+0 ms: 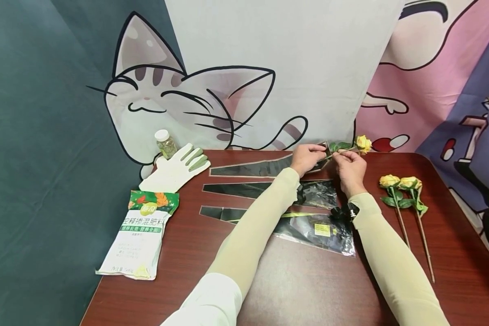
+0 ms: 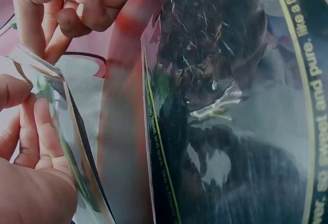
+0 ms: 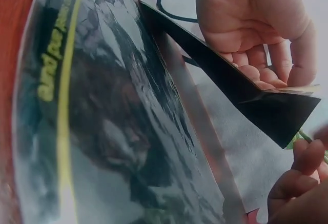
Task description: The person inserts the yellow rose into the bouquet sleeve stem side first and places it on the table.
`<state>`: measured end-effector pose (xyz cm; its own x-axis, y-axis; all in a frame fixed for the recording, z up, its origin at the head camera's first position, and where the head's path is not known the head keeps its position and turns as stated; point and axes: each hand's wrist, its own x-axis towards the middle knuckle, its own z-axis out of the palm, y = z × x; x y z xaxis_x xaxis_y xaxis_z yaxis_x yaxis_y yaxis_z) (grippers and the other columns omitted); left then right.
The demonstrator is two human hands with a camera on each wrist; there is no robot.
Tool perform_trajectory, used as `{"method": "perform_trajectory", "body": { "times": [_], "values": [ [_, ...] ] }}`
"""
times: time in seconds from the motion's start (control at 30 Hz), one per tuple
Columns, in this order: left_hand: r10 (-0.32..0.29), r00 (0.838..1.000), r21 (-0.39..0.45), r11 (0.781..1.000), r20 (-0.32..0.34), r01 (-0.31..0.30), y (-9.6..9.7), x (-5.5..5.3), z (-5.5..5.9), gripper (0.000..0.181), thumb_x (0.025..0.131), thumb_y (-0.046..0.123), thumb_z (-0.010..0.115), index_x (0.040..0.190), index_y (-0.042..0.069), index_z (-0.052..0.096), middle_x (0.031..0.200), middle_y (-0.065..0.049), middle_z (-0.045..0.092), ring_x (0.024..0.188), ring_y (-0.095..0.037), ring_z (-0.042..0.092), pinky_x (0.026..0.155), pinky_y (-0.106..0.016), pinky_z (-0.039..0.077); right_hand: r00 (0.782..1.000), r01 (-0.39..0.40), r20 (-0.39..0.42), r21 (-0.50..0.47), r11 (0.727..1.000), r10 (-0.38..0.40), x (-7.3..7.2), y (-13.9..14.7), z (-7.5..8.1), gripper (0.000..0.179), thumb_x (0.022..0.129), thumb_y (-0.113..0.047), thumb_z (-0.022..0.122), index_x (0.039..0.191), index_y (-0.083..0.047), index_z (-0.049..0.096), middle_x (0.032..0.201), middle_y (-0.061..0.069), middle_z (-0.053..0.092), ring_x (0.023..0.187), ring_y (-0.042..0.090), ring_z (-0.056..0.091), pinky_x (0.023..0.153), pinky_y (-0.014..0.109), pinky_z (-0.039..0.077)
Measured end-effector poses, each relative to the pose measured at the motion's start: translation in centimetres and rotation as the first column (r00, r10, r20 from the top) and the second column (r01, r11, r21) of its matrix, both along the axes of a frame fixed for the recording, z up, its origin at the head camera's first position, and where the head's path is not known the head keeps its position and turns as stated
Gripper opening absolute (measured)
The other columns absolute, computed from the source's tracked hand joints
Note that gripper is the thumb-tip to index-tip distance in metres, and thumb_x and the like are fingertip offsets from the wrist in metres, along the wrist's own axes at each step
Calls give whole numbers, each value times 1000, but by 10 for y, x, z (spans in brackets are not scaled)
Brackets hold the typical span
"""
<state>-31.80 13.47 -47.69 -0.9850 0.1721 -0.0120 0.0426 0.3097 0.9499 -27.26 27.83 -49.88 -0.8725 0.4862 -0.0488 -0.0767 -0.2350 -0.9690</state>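
At the far side of the table, my left hand (image 1: 307, 157) pinches the wide mouth of a long black-and-clear flower sleeve (image 1: 250, 169). The sleeve's mouth stands raised, its dark panel (image 3: 277, 114) folded in the right wrist view. Just right of it, my right hand (image 1: 352, 170) holds a yellow rose (image 1: 363, 144) by the stem, bloom to the right and leaves at the mouth. A green stem (image 3: 305, 136) shows between the fingertips beside the sleeve's edge. In the left wrist view both hands are close together around the sleeve's edge.
Two more flower sleeves (image 1: 232, 189) (image 1: 309, 228) lie nearer me under my forearms. Two yellow roses (image 1: 389, 182) (image 1: 410, 184) rest at the right. On the left are a fertilizer bag (image 1: 140, 235), white gloves (image 1: 173, 174) and a capped jar (image 1: 167, 147). A printed cloth hangs behind the table.
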Motion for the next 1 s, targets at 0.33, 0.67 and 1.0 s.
{"method": "perform_trajectory", "body": {
  "times": [0.33, 0.67, 1.0],
  "values": [
    [-36, 999, 31, 999, -9, 36, -2, -1, 0, 23, 96, 17, 79, 119, 16, 83, 111, 1, 82, 91, -6, 75, 68, -16, 57, 999, 38, -21, -57, 998, -39, -1, 2, 3, 13, 96, -6, 75, 98, -9, 62, 72, -5, 75, 46, 6, 52, 41, 17, 43],
    [-20, 1000, 13, 1000, -10, 20, -1, 0, 2, 21, 96, 20, 79, 117, 21, 84, 110, 5, 82, 96, -4, 75, 71, -16, 57, 1000, 19, 5, -31, 999, -19, -1, 0, 2, 12, 94, -8, 78, 96, -9, 66, 70, -9, 74, 46, 5, 53, 41, 17, 44],
    [-6, 999, 0, 1000, -35, 6, 3, -3, 2, 22, 95, 18, 81, 116, 20, 84, 102, 4, 83, 82, -1, 72, 65, -13, 54, 999, 16, 36, 24, 1000, -17, 2, -4, 2, 13, 92, -10, 81, 91, -12, 68, 68, -12, 65, 46, 1, 49, 39, 16, 39]
  ]
}}
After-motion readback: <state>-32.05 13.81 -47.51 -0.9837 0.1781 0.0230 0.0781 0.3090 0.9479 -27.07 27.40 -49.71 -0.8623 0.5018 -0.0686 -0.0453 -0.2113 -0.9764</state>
